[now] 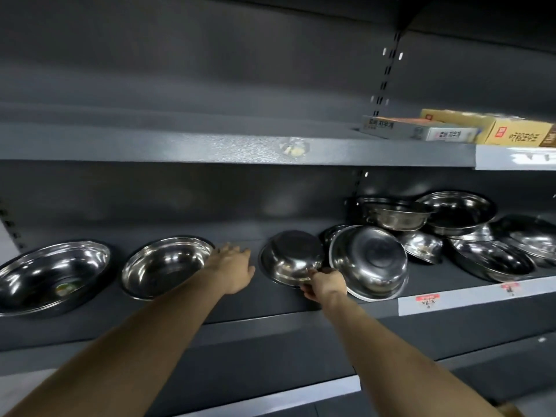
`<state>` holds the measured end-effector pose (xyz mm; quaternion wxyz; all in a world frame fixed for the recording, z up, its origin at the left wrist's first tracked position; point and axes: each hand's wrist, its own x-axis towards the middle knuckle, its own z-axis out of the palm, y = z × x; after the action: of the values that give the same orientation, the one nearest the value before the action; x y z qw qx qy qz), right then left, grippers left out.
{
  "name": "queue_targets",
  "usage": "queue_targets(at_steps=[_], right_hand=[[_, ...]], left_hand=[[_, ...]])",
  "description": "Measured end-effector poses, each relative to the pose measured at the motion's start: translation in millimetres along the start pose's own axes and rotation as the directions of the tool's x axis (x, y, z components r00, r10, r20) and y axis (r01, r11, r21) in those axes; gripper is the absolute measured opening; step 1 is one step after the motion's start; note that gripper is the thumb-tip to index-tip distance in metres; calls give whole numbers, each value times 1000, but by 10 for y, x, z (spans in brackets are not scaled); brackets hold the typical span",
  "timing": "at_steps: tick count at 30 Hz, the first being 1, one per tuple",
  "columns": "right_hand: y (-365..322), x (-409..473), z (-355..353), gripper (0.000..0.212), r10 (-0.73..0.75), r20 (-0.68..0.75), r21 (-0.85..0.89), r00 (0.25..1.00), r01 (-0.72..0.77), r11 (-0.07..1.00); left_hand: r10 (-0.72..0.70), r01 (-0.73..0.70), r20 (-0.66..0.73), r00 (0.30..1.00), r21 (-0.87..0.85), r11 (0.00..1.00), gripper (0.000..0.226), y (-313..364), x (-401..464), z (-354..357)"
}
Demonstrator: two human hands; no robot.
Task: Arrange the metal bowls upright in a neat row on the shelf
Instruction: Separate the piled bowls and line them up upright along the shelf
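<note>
Two metal bowls stand upright on the dark shelf (246, 308): one at the far left (51, 275), another (165, 266) to its right. My left hand (233, 266) reaches flat over the shelf beside that second bowl, fingers straight, holding nothing. My right hand (323, 285) pinches the near rim of a tilted bowl (290, 257) whose underside faces me. Right beside it another bowl (370, 263) leans with its underside toward me. Several more bowls (460, 218) lie jumbled in a pile at the right.
The shelf above (210, 149) carries flat boxes (421, 130) at its right end. Price labels (427, 300) sit on the shelf's front strip. A slotted upright (386, 73) runs up the back panel. A lower shelf edge (270, 395) juts out below my arms.
</note>
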<state>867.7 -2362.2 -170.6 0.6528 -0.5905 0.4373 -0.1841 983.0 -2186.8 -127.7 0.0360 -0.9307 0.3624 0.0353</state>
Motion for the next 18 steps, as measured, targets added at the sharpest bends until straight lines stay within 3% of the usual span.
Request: queue_targets(at_steps=[7, 14, 18], right_hand=[[-4, 284, -144, 7, 33, 87, -11, 996, -33, 999], [51, 541, -72, 8, -17, 96, -133, 995, 30, 991], [119, 593, -5, 6, -117, 67, -257, 991, 131, 957]], left_hand=[[31, -28, 57, 998, -46, 999, 61, 287, 350, 159], [-33, 47, 106, 994, -125, 991, 74, 424, 665, 364], [-88, 127, 136, 987, -315, 940, 89, 470, 789, 460]])
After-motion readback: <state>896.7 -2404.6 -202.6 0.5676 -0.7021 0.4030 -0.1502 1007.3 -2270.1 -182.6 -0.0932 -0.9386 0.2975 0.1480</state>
